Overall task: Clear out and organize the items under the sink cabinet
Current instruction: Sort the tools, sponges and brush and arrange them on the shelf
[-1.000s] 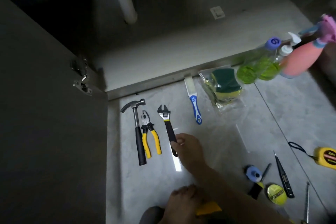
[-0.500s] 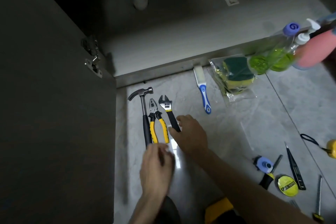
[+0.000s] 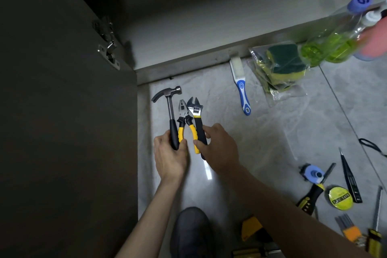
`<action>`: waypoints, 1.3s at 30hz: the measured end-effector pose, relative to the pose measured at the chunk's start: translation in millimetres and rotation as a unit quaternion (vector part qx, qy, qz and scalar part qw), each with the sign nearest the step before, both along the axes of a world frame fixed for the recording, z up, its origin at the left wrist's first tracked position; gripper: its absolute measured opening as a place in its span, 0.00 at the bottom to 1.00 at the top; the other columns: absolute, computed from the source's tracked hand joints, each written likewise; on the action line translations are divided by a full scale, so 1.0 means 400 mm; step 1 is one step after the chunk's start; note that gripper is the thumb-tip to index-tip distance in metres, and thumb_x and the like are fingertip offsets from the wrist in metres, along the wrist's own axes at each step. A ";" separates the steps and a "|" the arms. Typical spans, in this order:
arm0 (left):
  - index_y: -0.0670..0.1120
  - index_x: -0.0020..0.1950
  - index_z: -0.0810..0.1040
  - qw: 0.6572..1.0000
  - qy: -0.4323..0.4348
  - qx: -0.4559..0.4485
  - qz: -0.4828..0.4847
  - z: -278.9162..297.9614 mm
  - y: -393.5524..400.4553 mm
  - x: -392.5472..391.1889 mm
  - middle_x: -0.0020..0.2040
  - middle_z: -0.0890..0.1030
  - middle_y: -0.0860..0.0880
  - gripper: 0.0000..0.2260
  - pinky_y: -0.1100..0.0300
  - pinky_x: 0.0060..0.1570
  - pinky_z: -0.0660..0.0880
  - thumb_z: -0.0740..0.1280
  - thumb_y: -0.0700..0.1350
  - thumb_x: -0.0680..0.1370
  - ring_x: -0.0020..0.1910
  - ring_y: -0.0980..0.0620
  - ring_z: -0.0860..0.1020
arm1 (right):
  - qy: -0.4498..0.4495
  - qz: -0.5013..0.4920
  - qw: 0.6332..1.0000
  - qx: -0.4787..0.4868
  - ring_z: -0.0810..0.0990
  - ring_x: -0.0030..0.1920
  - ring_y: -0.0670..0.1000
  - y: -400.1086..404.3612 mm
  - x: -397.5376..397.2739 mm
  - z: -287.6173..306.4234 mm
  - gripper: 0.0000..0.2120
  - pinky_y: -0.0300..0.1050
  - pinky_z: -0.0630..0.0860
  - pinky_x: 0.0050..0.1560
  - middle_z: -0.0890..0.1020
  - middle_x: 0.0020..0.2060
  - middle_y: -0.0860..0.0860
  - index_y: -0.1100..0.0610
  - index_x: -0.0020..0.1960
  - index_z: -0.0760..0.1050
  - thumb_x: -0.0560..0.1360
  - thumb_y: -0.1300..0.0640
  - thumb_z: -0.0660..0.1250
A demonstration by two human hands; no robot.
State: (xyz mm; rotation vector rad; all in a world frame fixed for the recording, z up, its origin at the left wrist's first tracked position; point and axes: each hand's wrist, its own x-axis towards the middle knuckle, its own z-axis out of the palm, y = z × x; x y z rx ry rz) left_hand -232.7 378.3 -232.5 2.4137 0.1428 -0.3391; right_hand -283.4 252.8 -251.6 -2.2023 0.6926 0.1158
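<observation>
A glossy grey marble-look floor [image 3: 261, 142] runs up to the open, dim under-sink cabinet [image 3: 188, 33] at 12 o'clock, its dark matte door [image 3: 62, 111] swung out at 9. Near centre lie three tools side by side: a steel claw hammer with a black rubber grip [image 3: 170, 111], yellow-handled pliers [image 3: 185, 123] and a chrome adjustable wrench with a black handle [image 3: 196, 119]. The left hand [image 3: 169, 157] curls round the hammer's grip; the right hand [image 3: 217, 148] pinches the wrench handle. At 2 o'clock lie a blue-and-white plastic brush [image 3: 240, 88] and bagged green-and-yellow sponges [image 3: 280, 67].
</observation>
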 end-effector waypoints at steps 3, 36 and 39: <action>0.50 0.68 0.76 1.000 0.000 0.007 0.005 0.001 0.016 -0.030 0.58 0.74 0.48 0.20 0.50 0.55 0.76 0.72 0.49 0.77 0.56 0.47 0.77 | 0.004 0.008 1.000 0.001 0.78 0.43 0.51 0.012 -0.035 -0.001 0.11 0.48 0.76 0.45 0.72 0.45 0.47 0.48 0.50 0.75 0.73 0.44 0.69; 0.56 0.61 0.75 0.853 0.088 0.095 -0.506 0.019 -0.141 -0.439 0.58 0.75 0.56 0.15 0.54 0.53 0.74 0.67 0.58 0.77 0.59 0.52 0.75 | 0.118 -0.338 0.932 -0.052 0.75 0.38 0.48 -0.175 -0.612 0.061 0.17 0.46 0.66 0.34 0.78 0.36 0.42 0.46 0.45 0.68 0.71 0.37 0.70; 0.55 0.58 0.76 0.861 0.097 0.090 -0.490 0.019 -0.137 -0.432 0.55 0.77 0.55 0.13 0.55 0.50 0.74 0.67 0.58 0.76 0.55 0.51 0.78 | 0.142 -0.340 0.929 -0.044 0.75 0.41 0.49 -0.175 -0.613 0.040 0.17 0.47 0.68 0.37 0.78 0.39 0.40 0.42 0.48 0.68 0.69 0.34 0.69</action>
